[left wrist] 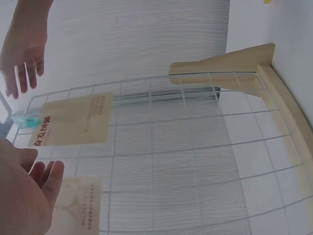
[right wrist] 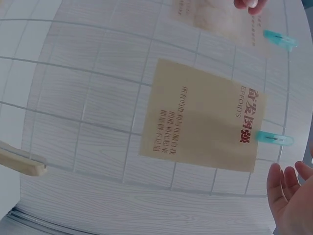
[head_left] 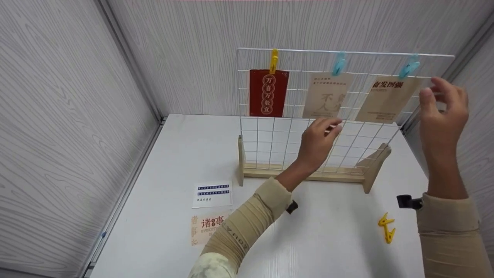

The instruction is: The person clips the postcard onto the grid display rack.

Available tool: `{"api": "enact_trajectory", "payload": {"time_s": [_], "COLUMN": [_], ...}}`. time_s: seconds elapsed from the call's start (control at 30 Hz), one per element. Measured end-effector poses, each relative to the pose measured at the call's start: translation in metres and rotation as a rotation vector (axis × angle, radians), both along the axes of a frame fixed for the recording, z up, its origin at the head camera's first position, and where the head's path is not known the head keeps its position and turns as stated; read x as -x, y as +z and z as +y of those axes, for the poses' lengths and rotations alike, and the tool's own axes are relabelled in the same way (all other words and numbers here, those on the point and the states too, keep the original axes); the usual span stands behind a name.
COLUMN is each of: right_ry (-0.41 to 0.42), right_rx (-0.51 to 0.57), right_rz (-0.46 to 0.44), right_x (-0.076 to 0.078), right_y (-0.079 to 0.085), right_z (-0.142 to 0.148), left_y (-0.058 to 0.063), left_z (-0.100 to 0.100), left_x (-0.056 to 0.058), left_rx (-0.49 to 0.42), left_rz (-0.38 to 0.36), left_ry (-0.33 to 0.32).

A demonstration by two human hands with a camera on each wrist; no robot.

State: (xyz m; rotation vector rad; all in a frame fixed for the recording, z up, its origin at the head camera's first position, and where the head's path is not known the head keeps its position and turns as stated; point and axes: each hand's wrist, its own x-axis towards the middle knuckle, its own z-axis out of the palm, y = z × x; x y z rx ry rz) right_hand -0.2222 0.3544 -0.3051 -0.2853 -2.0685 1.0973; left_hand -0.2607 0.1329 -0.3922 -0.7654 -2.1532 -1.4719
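Note:
A white wire grid (head_left: pixel 262 132) stands upright in a wooden base (head_left: pixel 305 175). Three cards hang on it: a red card (head_left: pixel 278 92) under a yellow clothespin (head_left: pixel 274 61), a pale card (head_left: pixel 322 92) under a blue clothespin (head_left: pixel 339 63), and a beige card (right wrist: pixel 210 117) under another blue clothespin (right wrist: pixel 275 138). My left hand (head_left: pixel 319 141), fingers loosely bent, is in front of the pale card's lower edge with nothing in its grasp. To the right of the beige card, my right hand (head_left: pixel 444 112) hovers empty, its fingers apart from the clothespin.
On the white table (head_left: pixel 154 193) lie a white card with blue print (head_left: pixel 212 195) and a cream card with red print (head_left: pixel 204 227), partly hidden by the left sleeve. Yellow clothespins (head_left: pixel 389 234) lie at the right. Wood-patterned panels (head_left: pixel 173 58) surround the table.

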Motion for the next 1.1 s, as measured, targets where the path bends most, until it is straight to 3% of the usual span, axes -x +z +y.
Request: {"api": "enact_trajectory", "payload": {"time_s": [0.2, 0.33, 0.5, 0.7, 0.87, 1.1], "right_ry": [-0.018, -0.020, 0.011, 0.050, 0.099, 0.167], "right_rx": [0.007, 0.050, 0.096, 0.026, -0.076, -0.163], "right_rz": [-0.084, -0.206, -0.352, -0.518, -0.735, -1.051], "right_x": [-0.027, -0.045, -0.060, -0.072, -0.085, -0.095], "right_y": [-0.042, -0.067, -0.102, -0.150, -0.184, -0.217], "right_z": [0.018, 0.029, 0.046, 0.065, 0.076, 0.088], "left_y": [-0.046, -0.071, -0.094, -0.117, -0.139, -0.158], "left_z": [-0.040, -0.076, -0.124, -0.179, -0.225, -0.274], "left_x": [-0.019, -0.029, -0.038, -0.046, -0.049, -0.049], "left_rx": [-0.064, -0.068, -0.069, -0.077, -0.074, -0.002], "left_rz": [-0.094, -0.142, -0.239, -0.328, -0.404, -0.563], "left_ry": [-0.067, -0.054, 0.014, 0.115, 0.228, 0.383]}}
